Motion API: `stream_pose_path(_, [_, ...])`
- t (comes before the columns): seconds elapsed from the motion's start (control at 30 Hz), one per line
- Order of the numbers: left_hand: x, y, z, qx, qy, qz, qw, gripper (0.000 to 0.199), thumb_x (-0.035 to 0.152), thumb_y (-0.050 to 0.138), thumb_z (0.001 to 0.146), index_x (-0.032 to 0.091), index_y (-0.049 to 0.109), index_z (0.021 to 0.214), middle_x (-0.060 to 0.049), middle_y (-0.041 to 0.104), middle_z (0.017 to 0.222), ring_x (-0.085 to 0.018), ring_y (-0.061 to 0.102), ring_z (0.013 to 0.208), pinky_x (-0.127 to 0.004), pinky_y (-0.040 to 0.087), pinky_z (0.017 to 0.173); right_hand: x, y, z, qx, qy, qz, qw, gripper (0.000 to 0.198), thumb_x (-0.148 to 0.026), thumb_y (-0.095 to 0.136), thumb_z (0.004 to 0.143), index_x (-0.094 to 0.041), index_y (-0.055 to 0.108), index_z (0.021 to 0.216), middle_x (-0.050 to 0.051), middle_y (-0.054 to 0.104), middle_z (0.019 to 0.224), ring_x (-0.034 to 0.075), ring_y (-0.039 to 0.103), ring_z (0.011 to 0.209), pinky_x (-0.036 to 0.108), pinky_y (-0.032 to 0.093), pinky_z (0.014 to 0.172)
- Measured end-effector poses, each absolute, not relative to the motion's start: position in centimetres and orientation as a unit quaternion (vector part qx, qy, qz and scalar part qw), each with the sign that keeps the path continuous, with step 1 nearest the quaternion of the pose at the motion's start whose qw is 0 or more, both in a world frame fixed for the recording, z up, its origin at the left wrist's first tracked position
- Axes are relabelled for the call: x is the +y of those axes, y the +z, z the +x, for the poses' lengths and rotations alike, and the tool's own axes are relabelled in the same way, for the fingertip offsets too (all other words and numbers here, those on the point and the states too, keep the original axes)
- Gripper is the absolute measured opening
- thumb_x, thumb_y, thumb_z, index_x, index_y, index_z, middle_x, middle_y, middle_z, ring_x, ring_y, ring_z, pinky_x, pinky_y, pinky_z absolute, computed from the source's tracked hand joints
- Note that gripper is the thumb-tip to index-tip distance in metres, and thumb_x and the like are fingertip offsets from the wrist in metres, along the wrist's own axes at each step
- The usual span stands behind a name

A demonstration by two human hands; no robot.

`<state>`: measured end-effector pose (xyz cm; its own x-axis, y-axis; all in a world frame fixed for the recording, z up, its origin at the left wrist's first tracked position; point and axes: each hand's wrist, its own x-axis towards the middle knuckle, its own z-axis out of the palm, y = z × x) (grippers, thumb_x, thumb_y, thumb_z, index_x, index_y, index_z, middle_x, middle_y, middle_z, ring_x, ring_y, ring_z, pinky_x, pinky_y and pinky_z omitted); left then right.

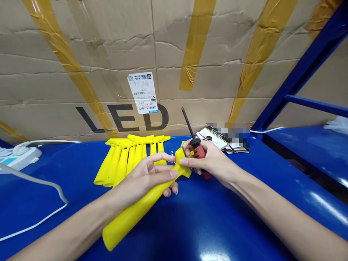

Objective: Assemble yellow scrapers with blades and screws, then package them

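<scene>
The step in hand appears to be lining up or steadying the head end of a yellow handle-shaped part (pixel 136 212), which both hands hold above the blue counter (pixel 195 224), its wide end slanting down toward the wearer. The left hand (pixel 149 174) has its fingers closed around the narrow neck, thumb on top, index finger reaching to the head, other fingertips showing beneath. The right hand (pixel 214 157) presses its thumb on that head, with its fingers only slightly parted; a red-and-black screwdriver (pixel 199 152) is tucked in the same hand, shaft pointing up and away, its tip free of the part. What the right index fingertip touches behind the head is hard to tell. The next move seems to call for a firm left grip on the neck while the right thumb keeps the head aligned; driving a screw would first need the screwdriver turned tip-down. Small pale bits (pixel 172 152), possibly screws, lie just beyond the hands, beside a row of similar yellow parts (pixel 138 154) on the counter.
</scene>
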<state>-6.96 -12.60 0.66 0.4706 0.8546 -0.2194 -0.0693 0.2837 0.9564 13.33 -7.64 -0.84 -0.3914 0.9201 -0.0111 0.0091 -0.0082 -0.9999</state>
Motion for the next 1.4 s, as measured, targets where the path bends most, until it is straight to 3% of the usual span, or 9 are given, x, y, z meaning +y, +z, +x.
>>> stream_pose_path(0.33, [-12.4, -0.2, -6.3, 0.422, 0.392, 0.349, 0.739, 0.068, 0.024, 0.088, 0.067, 0.017, 0.045, 0.118, -0.006, 0.070, 0.064, -0.012, 0.061, 0.052, -0.017, 0.044, 0.051, -8.1, -1.1, 12.8, -0.574, 0.586, -0.436, 0.370, 0.052, -0.037, 0.086, 0.069, -0.022, 0.059, 0.111, -0.007, 0.055, 0.069, 0.008, 0.050, 0.052, 0.021, 0.043, 0.047])
stream_pose_path(0.47, [-12.0, -0.6, -6.7, 0.444, 0.461, 0.299, 0.708, 0.064, 0.013, 0.083, 0.067, 0.018, 0.045, 0.118, -0.008, 0.070, 0.069, -0.015, 0.065, 0.056, -0.017, 0.046, 0.049, -8.3, -0.1, 14.6, -0.616, 0.554, -0.456, 0.326, 0.048, -0.037, 0.070, 0.086, -0.023, 0.055, 0.130, -0.003, 0.060, 0.075, 0.012, 0.059, 0.063, 0.023, 0.047, 0.054])
stream_pose_path(0.53, [-11.9, -0.5, -6.9, 0.457, 0.481, 0.285, 0.692, 0.055, 0.011, 0.077, 0.074, 0.018, 0.045, 0.118, -0.010, 0.070, 0.068, -0.014, 0.063, 0.052, -0.018, 0.048, 0.050, -8.3, 0.5, 16.2, -0.668, 0.528, -0.433, 0.295, 0.053, -0.034, 0.071, 0.086, -0.024, 0.052, 0.135, 0.001, 0.066, 0.087, 0.013, 0.062, 0.071, 0.024, 0.050, 0.060])
stream_pose_path(0.6, [-11.9, -0.2, -6.9, 0.472, 0.494, 0.270, 0.679, 0.049, 0.008, 0.070, 0.080, 0.019, 0.044, 0.120, -0.010, 0.069, 0.064, -0.013, 0.062, 0.048, -0.018, 0.050, 0.050, -8.0, 1.0, 17.9, -0.698, 0.496, -0.414, 0.309, 0.052, -0.033, 0.076, 0.083, -0.025, 0.055, 0.130, 0.003, 0.071, 0.095, 0.017, 0.067, 0.085, 0.027, 0.054, 0.070])
stream_pose_path(0.67, [-12.1, 0.3, -6.8, 0.487, 0.501, 0.257, 0.667, 0.043, 0.006, 0.064, 0.085, 0.019, 0.043, 0.121, -0.010, 0.069, 0.062, -0.012, 0.061, 0.047, -0.018, 0.050, 0.050, -7.6, 1.3, 19.4, -0.734, 0.455, -0.404, 0.303, 0.037, -0.035, 0.080, 0.080, -0.021, 0.066, 0.111, 0.006, 0.074, 0.101, 0.021, 0.069, 0.095, 0.029, 0.055, 0.079])
stream_pose_path(0.97, [-12.5, 1.1, -6.3, 0.506, 0.488, 0.271, 0.658, 0.038, 0.004, 0.054, 0.092, 0.017, 0.040, 0.125, -0.010, 0.069, 0.061, -0.012, 0.060, 0.048, -0.018, 0.050, 0.050, -7.1, 1.4, 20.8, -0.784, 0.356, -0.402, 0.311, 0.031, -0.039, 0.084, 0.073, -0.022, 0.077, 0.099, 0.004, 0.077, 0.093, 0.020, 0.071, 0.080, 0.031, 0.057, 0.072])
stream_pose_path(1.27, [-12.6, 0.5, -6.7, 0.485, 0.491, 0.290, 0.663, 0.038, 0.006, 0.059, 0.090, 0.017, 0.043, 0.121, -0.010, 0.070, 0.064, -0.012, 0.062, 0.048, -0.018, 0.052, 0.051, -7.2, 1.4, 20.6, -0.793, 0.340, -0.398, 0.313, 0.032, -0.041, 0.083, 0.074, -0.022, 0.078, 0.099, 0.006, 0.077, 0.092, 0.021, 0.071, 0.079, 0.032, 0.057, 0.069])
stream_pose_path(1.4, [-12.7, 0.6, -6.7, 0.487, 0.499, 0.297, 0.652, 0.039, 0.006, 0.063, 0.088, 0.017, 0.044, 0.121, -0.012, 0.072, 0.065, -0.012, 0.063, 0.050, -0.018, 0.053, 0.052, -7.4, 1.8, 20.4, -0.805, 0.306, -0.387, 0.329, 0.029, -0.042, 0.081, 0.075, -0.024, 0.080, 0.098, 0.007, 0.077, 0.102, 0.024, 0.072, 0.091, 0.034, 0.058, 0.077])
